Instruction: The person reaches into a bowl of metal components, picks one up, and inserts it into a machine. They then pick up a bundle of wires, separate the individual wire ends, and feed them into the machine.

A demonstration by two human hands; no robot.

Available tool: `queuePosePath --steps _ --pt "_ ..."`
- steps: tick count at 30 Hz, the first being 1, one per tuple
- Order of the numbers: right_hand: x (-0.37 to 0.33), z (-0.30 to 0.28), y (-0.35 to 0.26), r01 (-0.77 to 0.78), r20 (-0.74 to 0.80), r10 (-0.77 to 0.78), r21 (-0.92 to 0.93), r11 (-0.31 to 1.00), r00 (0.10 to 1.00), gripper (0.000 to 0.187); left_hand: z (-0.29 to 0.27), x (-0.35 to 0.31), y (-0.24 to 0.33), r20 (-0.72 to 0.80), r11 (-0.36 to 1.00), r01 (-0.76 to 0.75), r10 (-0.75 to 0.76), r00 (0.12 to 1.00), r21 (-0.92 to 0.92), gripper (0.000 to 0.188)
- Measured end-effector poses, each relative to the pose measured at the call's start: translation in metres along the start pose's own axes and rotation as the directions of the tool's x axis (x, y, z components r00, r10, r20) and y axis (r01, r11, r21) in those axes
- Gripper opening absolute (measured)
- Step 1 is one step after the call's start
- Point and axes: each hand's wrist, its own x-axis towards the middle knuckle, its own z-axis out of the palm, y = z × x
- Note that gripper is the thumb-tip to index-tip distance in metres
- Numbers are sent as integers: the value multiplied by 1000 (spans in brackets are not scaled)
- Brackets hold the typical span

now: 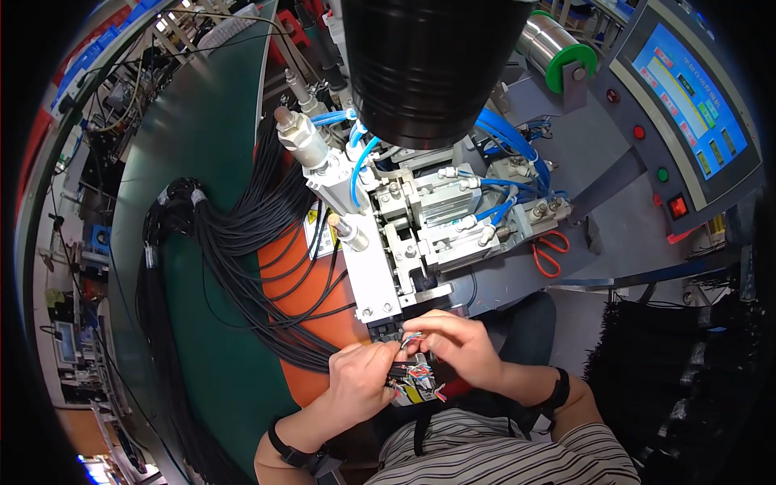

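My left hand is closed with thumb and fingers pinching a black cable close to its stripped end. Thin coloured wires fan out of that end, and the fingers of my right hand pinch at them. My right fingertips partly hide the wires. Just below both hands lie several more cable ends with loose red, blue and white wires. Directly ahead of my hands stands a metal machine with pneumatic cylinders and blue air hoses.
Black cables spread over an orange mat on the green bench. A black duct hangs above the machine. Red-handled scissors, a solder spool and a control screen are at the right. Dark cable bundles hang lower right.
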Motion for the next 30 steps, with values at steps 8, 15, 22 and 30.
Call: queuePosePath --steps 8,15,22,30 --pt "9 -13 5 -412 298 294 520 748 908 18 -8 5 -10 151 943 110 -65 986 -313 40" --pt "14 -17 8 -317 314 186 442 839 931 14 -19 12 -20 351 836 232 -52 935 -497 20" --pt "23 -23 -2 -195 327 137 151 969 935 14 -19 9 -12 327 874 249 -112 938 -417 12" --pt "23 -23 4 -244 372 129 282 928 919 12 -27 17 -21 489 731 379 -72 870 -567 12"
